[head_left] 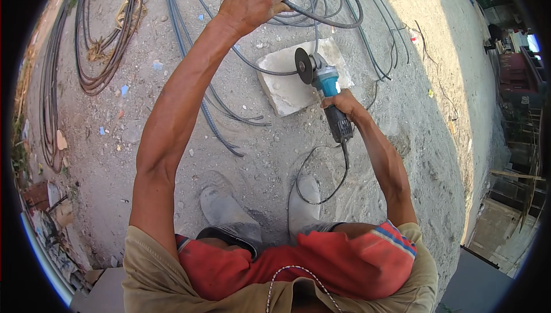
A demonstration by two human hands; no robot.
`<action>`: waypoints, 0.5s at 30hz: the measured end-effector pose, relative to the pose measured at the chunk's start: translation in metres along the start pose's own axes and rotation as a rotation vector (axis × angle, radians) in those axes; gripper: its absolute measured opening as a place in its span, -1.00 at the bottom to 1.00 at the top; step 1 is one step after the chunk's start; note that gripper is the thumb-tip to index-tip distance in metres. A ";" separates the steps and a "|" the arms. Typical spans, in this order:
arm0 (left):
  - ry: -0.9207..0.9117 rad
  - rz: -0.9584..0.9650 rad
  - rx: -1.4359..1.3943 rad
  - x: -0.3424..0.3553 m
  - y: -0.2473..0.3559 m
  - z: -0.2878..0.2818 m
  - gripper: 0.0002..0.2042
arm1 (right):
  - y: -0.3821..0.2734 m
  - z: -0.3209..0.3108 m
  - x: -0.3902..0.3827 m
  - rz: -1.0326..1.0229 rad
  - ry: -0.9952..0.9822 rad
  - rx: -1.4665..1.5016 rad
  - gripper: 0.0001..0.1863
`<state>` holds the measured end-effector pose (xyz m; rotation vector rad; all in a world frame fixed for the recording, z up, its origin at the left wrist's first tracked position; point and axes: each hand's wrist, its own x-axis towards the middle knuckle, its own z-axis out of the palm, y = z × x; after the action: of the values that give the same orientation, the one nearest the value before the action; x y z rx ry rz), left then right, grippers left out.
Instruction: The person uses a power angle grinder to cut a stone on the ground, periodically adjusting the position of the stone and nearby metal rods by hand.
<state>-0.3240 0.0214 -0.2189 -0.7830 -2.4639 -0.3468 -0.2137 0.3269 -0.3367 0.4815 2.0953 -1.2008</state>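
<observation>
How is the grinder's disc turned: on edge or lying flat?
Roughly on edge: from above, the disc shows as a narrow oval; the right hand grips the grinder.

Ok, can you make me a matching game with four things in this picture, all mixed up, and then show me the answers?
Things:
1. grinder
2. pale block
3. left hand
4. shorts

Matches:
A. mostly red, with stripes near the edge
B. held in the right hand
C. lying on the ground
D. holding a bent dark rod

Right pairs: 1-B, 2-C, 3-D, 4-A
</observation>
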 end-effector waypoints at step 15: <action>-0.025 -0.003 0.002 -0.014 -0.004 0.000 -0.74 | 0.000 0.000 -0.004 -0.003 0.019 -0.071 -0.69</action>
<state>-0.3168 0.0120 -0.2269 -0.7872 -2.4883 -0.3374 -0.2105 0.3268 -0.3336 0.4584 2.1474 -1.1238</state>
